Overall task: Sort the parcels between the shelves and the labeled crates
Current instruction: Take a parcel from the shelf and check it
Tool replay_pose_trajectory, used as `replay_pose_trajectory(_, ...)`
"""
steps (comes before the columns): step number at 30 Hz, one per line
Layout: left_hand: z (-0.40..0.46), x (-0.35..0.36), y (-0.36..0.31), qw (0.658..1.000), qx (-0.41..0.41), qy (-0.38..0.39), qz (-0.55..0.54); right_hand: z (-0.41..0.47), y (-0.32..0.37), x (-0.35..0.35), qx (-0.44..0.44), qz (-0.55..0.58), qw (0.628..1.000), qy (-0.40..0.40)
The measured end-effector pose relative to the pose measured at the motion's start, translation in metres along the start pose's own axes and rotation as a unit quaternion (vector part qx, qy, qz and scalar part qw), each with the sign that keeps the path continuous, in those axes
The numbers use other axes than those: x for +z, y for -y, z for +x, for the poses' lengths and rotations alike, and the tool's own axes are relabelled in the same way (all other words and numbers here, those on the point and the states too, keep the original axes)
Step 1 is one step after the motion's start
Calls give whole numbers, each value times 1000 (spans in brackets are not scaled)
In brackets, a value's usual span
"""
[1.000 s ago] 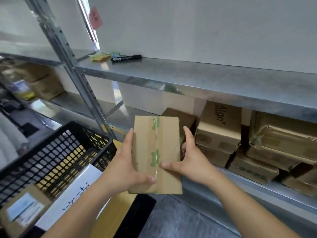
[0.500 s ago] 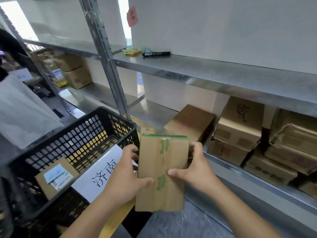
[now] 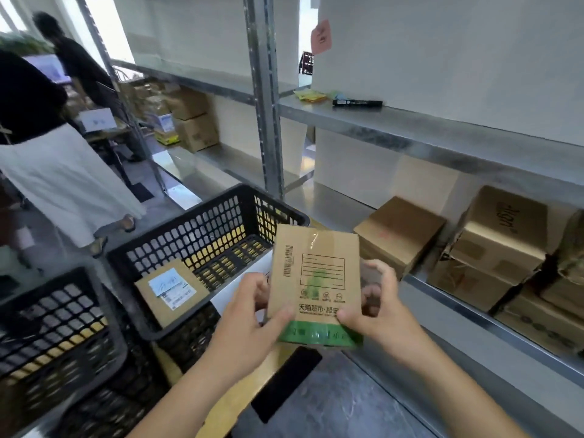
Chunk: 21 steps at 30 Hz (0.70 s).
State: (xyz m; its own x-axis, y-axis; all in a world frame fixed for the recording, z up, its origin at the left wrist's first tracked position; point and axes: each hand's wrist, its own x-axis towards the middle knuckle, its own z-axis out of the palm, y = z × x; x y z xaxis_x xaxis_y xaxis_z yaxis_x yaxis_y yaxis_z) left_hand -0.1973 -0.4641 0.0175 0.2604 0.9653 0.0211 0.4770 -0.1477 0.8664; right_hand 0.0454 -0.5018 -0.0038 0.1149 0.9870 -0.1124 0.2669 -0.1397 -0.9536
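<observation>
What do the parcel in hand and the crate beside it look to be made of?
Parcel: brown cardboard, matte, printed, green tape at its lower end. Crate: likely moulded black plastic, judging by its regular perforated walls and slight sheen.

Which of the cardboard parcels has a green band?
The held parcel, gripped by left hand and right hand; shelf boxes are plain brown.

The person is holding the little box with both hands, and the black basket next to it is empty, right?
Not quite. Both hands, left hand and right hand, do hold the little box, but the black basket isn't empty: the head view shows a labelled parcel lying inside it.
</observation>
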Motion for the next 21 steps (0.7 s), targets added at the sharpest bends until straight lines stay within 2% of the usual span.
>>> replay_pose_trajectory(4, -23, -39, 7, 997, -23, 50, 59, -15, 21, 20, -2, -12, 996, 91)
replay_pose_trajectory(7, -40, -59, 13, 995, -13, 60, 81, -23, 31, 38, -31, -11, 993, 110)
replay_pose_trajectory(10, -53, -75, 23, 994, 6, 61, 91, -29, 45, 57, -71, -9, 993, 96)
replay_pose_trajectory(13, -64, -90, 37, 997, 22, 48, 53, -34, 51, 73, -87, 2, 994, 73)
replay_pose_trajectory(18, -77, -108, 53, 999, 49, 1, 19, -41, 62, 102, -126, -105, 985, 59)
replay_pose_trajectory(21, -87, -121, 56, 997, 59, -41, 33, -44, 75, 120, -137, -132, 980, 51)
